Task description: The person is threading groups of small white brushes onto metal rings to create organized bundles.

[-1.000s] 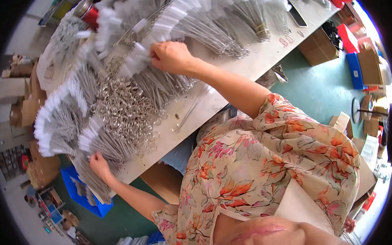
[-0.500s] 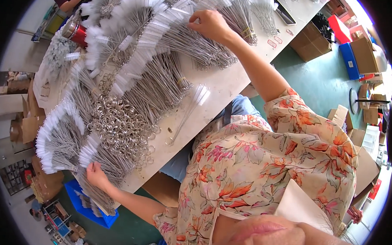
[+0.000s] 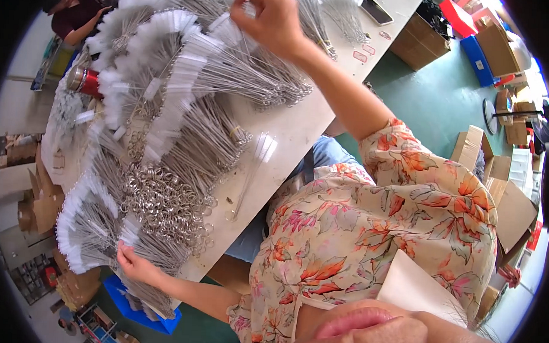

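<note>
Small wire-handled cleaning brushes (image 3: pixel 229 73) with white bristles and looped ends lie in heaps over the table. At the near-left bundle (image 3: pixel 157 252), my left hand (image 3: pixel 139 268) has its fingers closed against the bristle ends; what they grip is hidden. My right hand (image 3: pixel 270 23) is raised over the far brushes, thumb and forefinger curled together; anything between them is too small to make out. Between the heaps sits a pile of shiny metal rings (image 3: pixel 165 195). One or more brushes (image 3: pixel 250 167) lie apart near the table edge, beside a loose ring.
A phone (image 3: pixel 377 9) and small red-edged tags (image 3: pixel 363 52) lie at the table's far right. A red tin (image 3: pixel 87 81) stands at the left. Below the table are a blue bin (image 3: pixel 139 309) and cardboard boxes (image 3: pixel 421 42). Another person (image 3: pixel 74 19) works at far left.
My right hand has moved up and farther over the brushes. My left hand stays at the same bundle. The whole view has shifted slightly.
</note>
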